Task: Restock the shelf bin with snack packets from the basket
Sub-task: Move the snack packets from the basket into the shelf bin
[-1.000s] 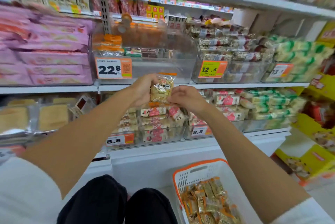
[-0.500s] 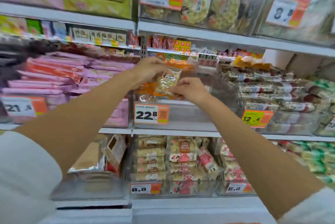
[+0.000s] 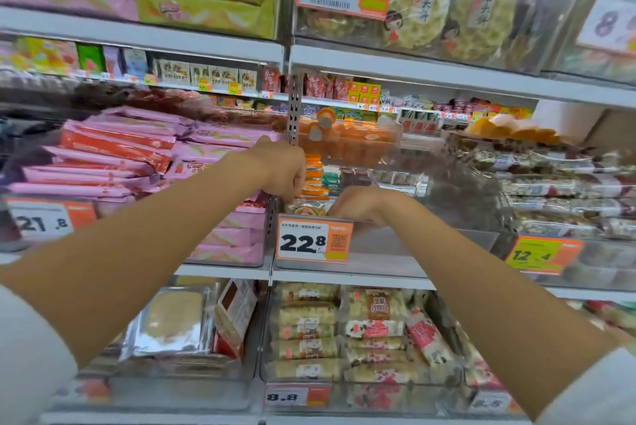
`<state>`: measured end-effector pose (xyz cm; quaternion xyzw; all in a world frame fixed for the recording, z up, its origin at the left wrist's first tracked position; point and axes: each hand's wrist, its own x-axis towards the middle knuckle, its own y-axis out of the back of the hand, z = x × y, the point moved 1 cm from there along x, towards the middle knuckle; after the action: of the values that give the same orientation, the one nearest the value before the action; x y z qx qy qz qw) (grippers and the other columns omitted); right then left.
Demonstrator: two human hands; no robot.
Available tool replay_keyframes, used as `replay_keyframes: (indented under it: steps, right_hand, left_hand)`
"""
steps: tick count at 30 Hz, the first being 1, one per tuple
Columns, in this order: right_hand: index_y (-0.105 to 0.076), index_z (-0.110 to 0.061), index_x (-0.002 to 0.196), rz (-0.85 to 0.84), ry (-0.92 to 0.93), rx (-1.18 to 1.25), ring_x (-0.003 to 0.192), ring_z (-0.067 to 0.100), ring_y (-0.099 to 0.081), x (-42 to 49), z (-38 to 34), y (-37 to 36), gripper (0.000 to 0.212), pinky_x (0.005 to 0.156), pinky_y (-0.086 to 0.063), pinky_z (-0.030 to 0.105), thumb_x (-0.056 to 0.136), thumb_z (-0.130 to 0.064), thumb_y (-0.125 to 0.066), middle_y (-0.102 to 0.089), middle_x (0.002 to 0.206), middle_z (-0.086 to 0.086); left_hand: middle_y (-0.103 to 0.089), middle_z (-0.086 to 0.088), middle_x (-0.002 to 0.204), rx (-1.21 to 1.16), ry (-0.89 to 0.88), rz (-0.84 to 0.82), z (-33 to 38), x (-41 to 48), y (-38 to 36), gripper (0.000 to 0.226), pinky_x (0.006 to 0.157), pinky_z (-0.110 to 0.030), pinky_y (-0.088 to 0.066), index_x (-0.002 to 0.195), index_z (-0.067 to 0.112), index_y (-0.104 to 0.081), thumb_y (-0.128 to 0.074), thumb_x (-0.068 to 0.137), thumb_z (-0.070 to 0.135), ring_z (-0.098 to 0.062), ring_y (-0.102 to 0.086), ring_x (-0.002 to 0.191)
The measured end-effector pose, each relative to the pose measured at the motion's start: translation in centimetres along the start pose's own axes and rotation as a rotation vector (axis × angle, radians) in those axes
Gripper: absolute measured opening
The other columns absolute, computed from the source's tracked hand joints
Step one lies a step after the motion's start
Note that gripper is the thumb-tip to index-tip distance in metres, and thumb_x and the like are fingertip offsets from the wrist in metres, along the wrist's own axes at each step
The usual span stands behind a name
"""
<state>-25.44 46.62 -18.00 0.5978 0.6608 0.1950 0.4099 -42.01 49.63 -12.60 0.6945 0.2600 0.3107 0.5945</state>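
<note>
The clear shelf bin (image 3: 385,249) with the 22.8 price tag (image 3: 313,241) stands on the middle shelf. A snack packet (image 3: 307,207), clear wrap with a round biscuit and orange trim, lies low inside its front left corner. My left hand (image 3: 280,170) reaches over the bin's front wall, its fingers curled down on the packet's upper edge. My right hand (image 3: 356,205) rests just to the right with its fingers on the packet's other side. Orange packets (image 3: 314,176) are stacked behind it. The basket is out of view.
Pink wafer packs (image 3: 113,163) fill the bin to the left, nut bars (image 3: 557,183) the bin to the right. A shelf edge (image 3: 447,75) hangs above the bin. Below are bins of wrapped cakes (image 3: 344,331). An upright post (image 3: 293,104) stands behind my left hand.
Both hands have lowered the packet from above the bin's rim down into the bin's front left corner. The view has tilted up, so the basket is no longer seen.
</note>
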Motion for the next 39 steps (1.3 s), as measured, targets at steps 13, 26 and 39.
replay_keyframes:
  steps: [13, 26, 39]
  right_hand:
    - [-0.061, 0.009, 0.108, -0.067, -0.045, 0.272, 0.082, 0.027, -0.069, -0.4, 0.6, 0.2, 0.021, 0.076, -0.060, 0.037, 0.089, 0.000, -0.063, -0.070, 0.099, 0.021]
    - [-0.060, -0.004, 0.086, 0.990, 0.460, 0.499, 0.052, 0.011, -0.045, -12.8, 8.4, -2.0, 0.024, 0.051, -0.033, 0.028, 0.100, -0.019, -0.048, -0.051, 0.059, -0.002]
    - [-0.066, -0.003, 0.086, 0.828, -0.108, 0.503, 0.044, 0.013, -0.052, -23.3, 32.5, -14.6, 0.024, 0.052, -0.047, 0.033, 0.099, -0.017, -0.052, -0.067, 0.071, 0.016]
  left_hand:
    - [-0.069, 0.001, 0.101, 0.146, 0.078, -0.020, 1.3, 0.1, 0.0, 0.014, 0.106, -0.049, -0.028, 0.094, 0.019, -0.073, -0.069, 0.084, 0.010, -0.023, -0.056, 0.101]
    - [-0.061, -0.010, 0.078, -1.093, -0.003, 0.285, 16.7, -2.9, -2.3, 0.005, 0.053, -0.023, -0.043, 0.089, 0.012, -0.053, -0.057, 0.090, 0.009, -0.013, -0.057, 0.059]
    - [-0.057, -0.007, 0.063, -1.239, 0.018, -0.356, 36.6, -7.2, -20.0, 0.026, 0.041, -0.012, -0.038, 0.070, 0.009, -0.054, -0.053, 0.095, 0.000, -0.002, -0.054, 0.041]
